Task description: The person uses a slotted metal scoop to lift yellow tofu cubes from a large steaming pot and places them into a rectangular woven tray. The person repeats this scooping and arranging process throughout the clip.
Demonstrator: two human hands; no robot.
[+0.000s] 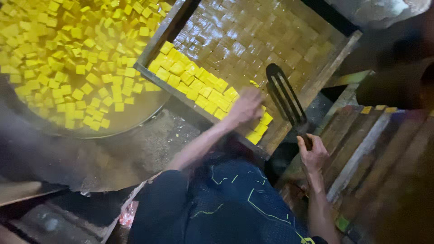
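Yellow tofu cubes (203, 86) rowed along near edge of wooden tray (325, 72); left hand (246, 106) palm-down on row end, fingers blurred, grip unclear, likely aligning cubes. Right hand (312, 153) closed round handle of dark slotted spatula (285, 97), blade raised over bare woven tray bed just beyond. Left of hands: large vat (135, 119), loose cubes floating in yellow liquid. Tray rim separates vat from rows.
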